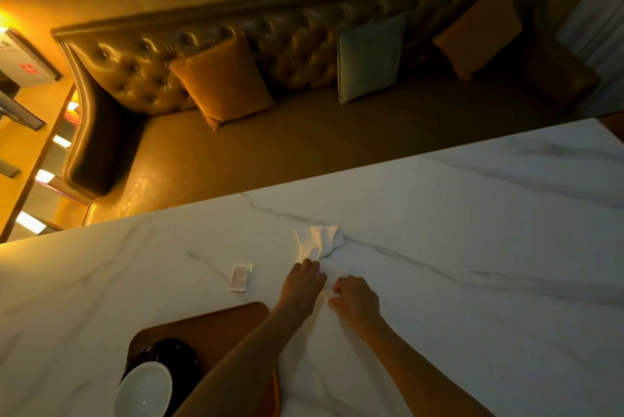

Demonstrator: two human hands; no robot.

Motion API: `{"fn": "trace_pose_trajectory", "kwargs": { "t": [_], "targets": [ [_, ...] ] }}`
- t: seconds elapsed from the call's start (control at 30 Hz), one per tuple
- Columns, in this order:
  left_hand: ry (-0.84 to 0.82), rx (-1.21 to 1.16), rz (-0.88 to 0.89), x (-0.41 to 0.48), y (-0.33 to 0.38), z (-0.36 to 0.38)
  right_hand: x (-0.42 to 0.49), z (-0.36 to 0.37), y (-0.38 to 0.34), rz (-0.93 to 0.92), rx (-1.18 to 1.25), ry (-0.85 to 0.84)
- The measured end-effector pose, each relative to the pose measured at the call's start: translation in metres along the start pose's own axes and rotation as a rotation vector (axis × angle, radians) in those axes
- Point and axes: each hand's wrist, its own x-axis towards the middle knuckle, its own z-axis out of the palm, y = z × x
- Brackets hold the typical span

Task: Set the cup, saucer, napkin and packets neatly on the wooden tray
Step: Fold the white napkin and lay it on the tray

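- White marble-look table (pixel 472 248), grey veins, smooth and glossy, straight far edge.
- Behind it: long button-tufted leather bench (pixel 304 146), dim amber light. Three square cushions lean on its back: orange cushion (pixel 223 79), pale grey-blue cushion (pixel 369 59), second orange cushion (pixel 479 28).
- Far left: shelves (pixel 44 160) with lit strips.
- Wooden tray (pixel 219 325) at the near left of the table, flat, brown, rounded corners.
- Black saucer (pixel 175 354) on the tray, round and shiny. White cup (pixel 145 389) sits at its near side, cut off by the frame edge.
- Left forearm (pixel 243 359) crosses the tray's right corner and hides that part.
- Packet (pixel 240 278): small flat white rectangle with faint print, on bare table just beyond the tray, left of the hands.
- Napkin (pixel 319 241): white cloth, crumpled and twisted, off the tray, on the table just past the hands. White on white, so its near end is hard to trace.
- Left hand (pixel 302 285): palm down, fingers roughly straight, tips on the napkin's near end.
- Right hand (pixel 356 300): just beside the left, fingers curled in. Can't tell if they pinch the cloth.
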Motion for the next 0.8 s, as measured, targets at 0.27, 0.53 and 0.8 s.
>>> {"fn": "trace_pose_trajectory", "kwargs": {
  "t": [0.27,0.53,0.8],
  "targets": [
    [0.106,0.02,0.05,0.008,-0.003,0.025,-0.001,0.009,0.011,-0.087,-0.02,0.031],
    [0.221,-0.256,-0.02,-0.024,-0.017,-0.01,-0.018,-0.05,0.013,-0.199,0.355,0.109],
    [0.306,-0.629,-0.164,-0.085,-0.031,-0.106,-0.06,-0.159,-0.034,-0.26,0.586,0.25]
  ]
}}
